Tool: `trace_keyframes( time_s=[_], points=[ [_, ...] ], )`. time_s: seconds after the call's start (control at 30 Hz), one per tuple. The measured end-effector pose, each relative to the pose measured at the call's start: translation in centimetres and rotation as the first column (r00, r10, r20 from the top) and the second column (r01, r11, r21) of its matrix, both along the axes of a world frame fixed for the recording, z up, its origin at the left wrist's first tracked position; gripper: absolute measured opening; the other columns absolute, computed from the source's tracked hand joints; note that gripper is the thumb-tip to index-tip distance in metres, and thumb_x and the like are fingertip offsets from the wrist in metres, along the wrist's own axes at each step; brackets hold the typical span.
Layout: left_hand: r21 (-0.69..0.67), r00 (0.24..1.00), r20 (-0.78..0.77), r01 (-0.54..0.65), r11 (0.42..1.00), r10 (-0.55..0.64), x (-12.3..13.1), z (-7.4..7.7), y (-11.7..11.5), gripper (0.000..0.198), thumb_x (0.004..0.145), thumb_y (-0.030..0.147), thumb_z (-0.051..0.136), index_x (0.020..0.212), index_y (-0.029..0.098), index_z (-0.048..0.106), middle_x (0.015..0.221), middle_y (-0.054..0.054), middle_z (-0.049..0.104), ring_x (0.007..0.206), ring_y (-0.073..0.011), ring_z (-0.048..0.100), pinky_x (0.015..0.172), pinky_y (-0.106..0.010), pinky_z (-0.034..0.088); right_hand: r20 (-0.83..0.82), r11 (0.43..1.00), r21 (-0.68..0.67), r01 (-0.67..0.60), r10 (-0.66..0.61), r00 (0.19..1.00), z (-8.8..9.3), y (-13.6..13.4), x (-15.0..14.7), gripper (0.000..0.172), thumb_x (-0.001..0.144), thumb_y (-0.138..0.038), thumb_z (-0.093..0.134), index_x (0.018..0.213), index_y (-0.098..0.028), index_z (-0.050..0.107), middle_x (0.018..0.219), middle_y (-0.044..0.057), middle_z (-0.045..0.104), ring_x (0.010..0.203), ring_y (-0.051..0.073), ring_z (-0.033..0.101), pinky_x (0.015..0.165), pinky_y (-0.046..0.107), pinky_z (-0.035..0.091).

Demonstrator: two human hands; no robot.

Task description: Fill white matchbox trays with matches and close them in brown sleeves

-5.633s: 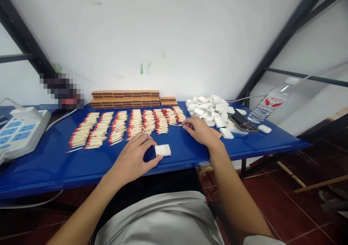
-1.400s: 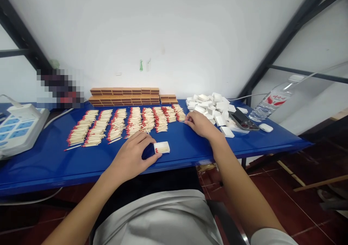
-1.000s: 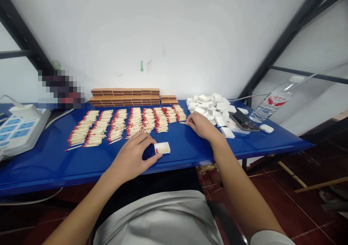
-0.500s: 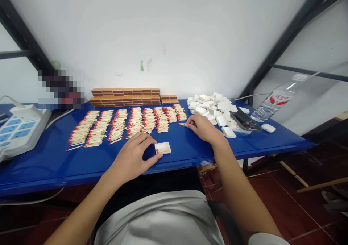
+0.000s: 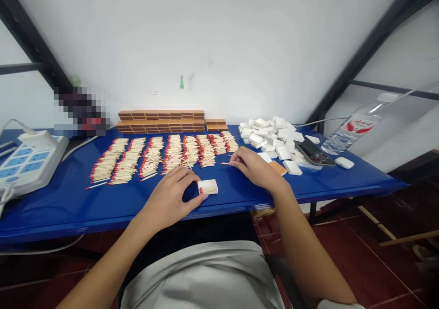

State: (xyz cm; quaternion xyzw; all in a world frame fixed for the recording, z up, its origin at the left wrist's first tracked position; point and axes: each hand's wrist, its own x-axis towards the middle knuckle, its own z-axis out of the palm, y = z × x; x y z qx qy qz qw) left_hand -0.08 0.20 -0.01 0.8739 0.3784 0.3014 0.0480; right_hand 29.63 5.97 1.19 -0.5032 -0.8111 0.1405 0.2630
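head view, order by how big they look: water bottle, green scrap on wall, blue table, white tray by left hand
1. blue table
2. water bottle
3. white tray by the left hand
4. green scrap

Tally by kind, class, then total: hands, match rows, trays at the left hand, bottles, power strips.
Left hand, right hand: 2
Match rows: 8
White tray at the left hand: 1
Bottle: 1
Power strip: 1
Total: 13
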Motion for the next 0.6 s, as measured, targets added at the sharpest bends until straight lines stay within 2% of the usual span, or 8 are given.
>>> trace_keyframes(
  time_s=[0.13, 0.23, 0.4, 0.5, 0.6],
  points=[
    [0.007, 1.000, 0.013, -0.001, 1.000, 0.001, 0.1, 0.1, 0.1, 0.019, 0.099, 0.038, 0.074, 0.109, 0.022, 0.068, 0.110, -0.007, 0.071, 0.106, -0.0274, 0.068, 0.098, -0.045, 0.053, 0.001, 0.997, -0.035, -0.074, 0.075, 0.997, 1.7, -3.0, -2.2, 0.014, 0.107, -0.025, 0.058, 0.095, -0.021, 0.062, 0.100, 0.004, 0.064, 0.090, 0.020, 0.060, 0.080, 0.032, 0.046],
    [0.019, 1.000, 0.015, 0.006, 1.000, -0.006, 0.2, 0.1, 0.1, 0.019, 0.100, 0.037, 0.073, 0.109, 0.021, 0.069, 0.108, -0.007, 0.070, 0.104, -0.0266, 0.068, 0.096, -0.043, 0.053, 0.066, 0.995, -0.028, -0.099, 0.101, 0.993, 2.4, -4.7, -4.0, 0.013, 0.108, -0.022, 0.059, 0.095, -0.021, 0.063, 0.102, 0.004, 0.064, 0.088, 0.019, 0.061, 0.078, 0.032, 0.045],
    [0.020, 1.000, 0.011, 0.009, 1.000, -0.010, 0.2, 0.0, 0.1, 0.018, 0.100, 0.037, 0.072, 0.108, 0.021, 0.068, 0.105, -0.007, 0.069, 0.101, -0.0262, 0.068, 0.093, -0.042, 0.053, 0.207, 0.987, 0.076, -0.140, 0.122, 0.971, 1.5, -5.5, -6.0, 0.010, 0.107, -0.015, 0.060, 0.098, -0.019, 0.063, 0.103, 0.005, 0.064, 0.087, 0.019, 0.062, 0.074, 0.032, 0.044],
    [0.021, 1.000, 0.018, 0.013, 1.000, -0.014, 0.1, 0.0, 0.1, 0.019, 0.101, 0.038, 0.072, 0.109, 0.021, 0.067, 0.105, -0.007, 0.070, 0.102, -0.0259, 0.068, 0.093, -0.041, 0.053, 0.205, 0.983, 0.075, -0.167, 0.148, 0.967, 1.1, -5.4, -6.2, 0.010, 0.107, -0.013, 0.060, 0.099, -0.019, 0.063, 0.102, 0.004, 0.063, 0.083, 0.017, 0.061, 0.072, 0.031, 0.043],
    [0.021, 1.000, 0.022, 0.014, 1.000, -0.015, 0.2, 0.1, 0.1, 0.018, 0.100, 0.038, 0.072, 0.106, 0.022, 0.068, 0.105, -0.006, 0.070, 0.100, -0.0255, 0.068, 0.093, -0.041, 0.053, 0.168, 0.985, 0.037, -0.168, 0.160, 0.973, 1.4, -5.3, -6.0, 0.010, 0.107, -0.016, 0.061, 0.098, -0.020, 0.063, 0.103, 0.004, 0.063, 0.083, 0.017, 0.061, 0.072, 0.030, 0.043]
  ],
)
